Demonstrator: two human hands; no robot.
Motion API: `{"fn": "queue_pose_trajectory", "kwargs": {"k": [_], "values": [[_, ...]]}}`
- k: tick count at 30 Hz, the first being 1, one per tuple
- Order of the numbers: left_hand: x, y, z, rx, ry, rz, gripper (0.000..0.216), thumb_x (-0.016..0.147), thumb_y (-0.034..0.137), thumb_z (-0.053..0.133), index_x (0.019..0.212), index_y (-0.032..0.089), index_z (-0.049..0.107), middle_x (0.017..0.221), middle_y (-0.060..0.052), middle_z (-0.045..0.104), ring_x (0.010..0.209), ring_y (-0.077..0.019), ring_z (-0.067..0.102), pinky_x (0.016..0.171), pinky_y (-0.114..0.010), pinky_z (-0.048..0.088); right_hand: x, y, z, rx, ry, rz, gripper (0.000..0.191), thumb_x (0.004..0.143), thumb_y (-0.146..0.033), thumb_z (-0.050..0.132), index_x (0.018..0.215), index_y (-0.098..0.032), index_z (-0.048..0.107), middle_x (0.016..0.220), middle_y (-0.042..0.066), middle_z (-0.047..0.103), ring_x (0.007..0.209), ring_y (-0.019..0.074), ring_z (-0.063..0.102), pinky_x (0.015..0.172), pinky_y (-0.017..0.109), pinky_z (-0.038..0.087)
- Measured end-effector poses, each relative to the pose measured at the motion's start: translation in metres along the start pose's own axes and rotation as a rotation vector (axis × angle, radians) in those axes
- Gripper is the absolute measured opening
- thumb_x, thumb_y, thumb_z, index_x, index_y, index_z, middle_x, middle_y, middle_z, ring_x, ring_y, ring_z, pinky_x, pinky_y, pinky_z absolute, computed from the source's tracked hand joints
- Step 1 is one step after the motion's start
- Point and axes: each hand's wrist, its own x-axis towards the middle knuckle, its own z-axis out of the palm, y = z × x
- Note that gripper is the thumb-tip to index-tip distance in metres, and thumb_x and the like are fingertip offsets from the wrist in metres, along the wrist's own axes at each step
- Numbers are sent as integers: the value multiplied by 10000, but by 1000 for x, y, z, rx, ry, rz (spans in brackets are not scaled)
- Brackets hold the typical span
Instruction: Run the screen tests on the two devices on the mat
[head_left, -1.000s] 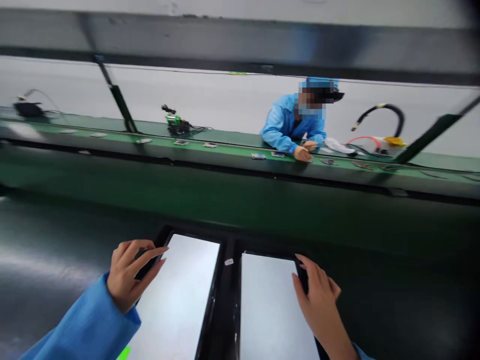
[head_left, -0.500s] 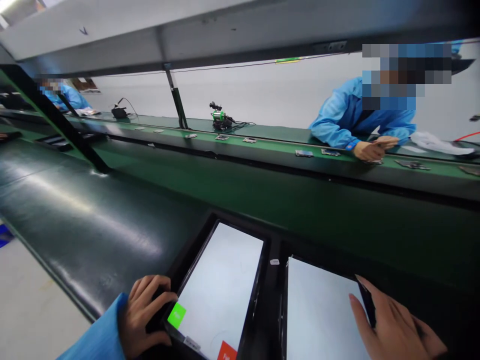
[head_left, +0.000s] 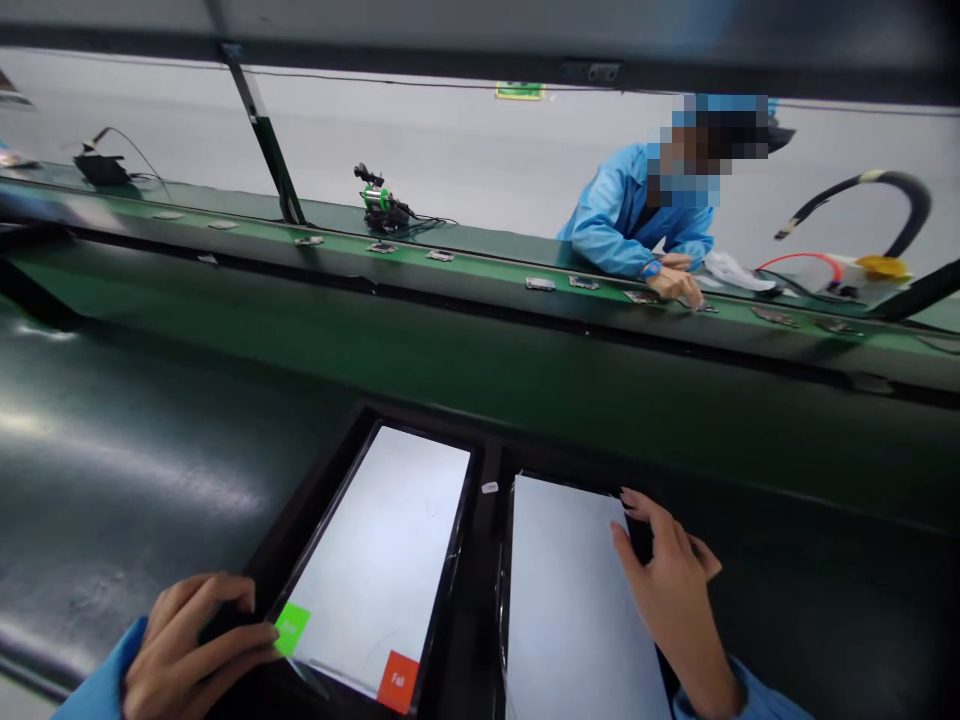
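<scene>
Left hand point(head_left: 199, 645) down beside the green square point(head_left: 295, 628) of the left screen point(head_left: 386, 560), a second ago near its top, right hand point(head_left: 667, 570) still at the upper corner of the right screen point(head_left: 570, 590), both loosely bent, can't tell if gripping, screens side by side on the dark bench point(head_left: 150, 440)

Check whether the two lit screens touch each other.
Apart: the head view shows a dark strip between the left screen and the right screen.

Screens point(head_left: 394, 545) glow white; glare streaks the bench point(head_left: 187, 440).
</scene>
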Motion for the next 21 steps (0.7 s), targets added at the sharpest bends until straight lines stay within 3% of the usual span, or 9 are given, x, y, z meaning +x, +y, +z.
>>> {"fn": "queue_pose_trajectory", "kwargs": {"k": [7, 11, 14, 18, 21], "values": [[1, 3, -2, 74, 70, 97, 149, 863, 219, 588, 779, 273, 699, 793, -25, 614, 788, -190, 522, 725, -364, 394, 1, 5, 2, 16, 38, 15, 340, 949, -350, 298, 1120, -178, 535, 809, 30, 614, 714, 203, 614, 737, 350, 300], [2, 4, -7, 114, 3, 176, 190, 868, 185, 537, 835, 296, 687, 789, 26, 726, 807, -206, 555, 749, -387, 382, 4, 7, 2, 25, 41, -9, 316, 949, -326, 306, 1076, -175, 552, 758, 3, 599, 612, 163, 587, 694, 324, 291], [6, 9, -9, 111, -40, 166, 186, 861, 180, 538, 871, 303, 677, 850, 73, 743, 833, -198, 586, 764, -382, 389, 4, 6, -2, 50, 43, -25, 309, 959, -330, 313, 1081, -184, 556, 752, -14, 586, 592, 145, 571, 693, 317, 293], [7, 13, -8, 99, -3, 100, 202, 805, 173, 564, 850, 350, 649, 823, 133, 735, 776, -204, 620, 719, -399, 399, 4, 0, -11, 149, 48, -12, 292, 972, -353, 360, 1110, -192, 561, 799, -1, 588, 705, 161, 586, 781, 327, 322], [6, 15, -9, 57, -41, 26, 233, 802, 201, 547, 871, 398, 649, 813, 128, 734, 744, -229, 640, 691, -428, 416, 4, -6, -19, 227, 63, -10, 261, 980, -333, 413, 1148, -194, 555, 836, 13, 589, 777, 174, 575, 843, 331, 329]]}}
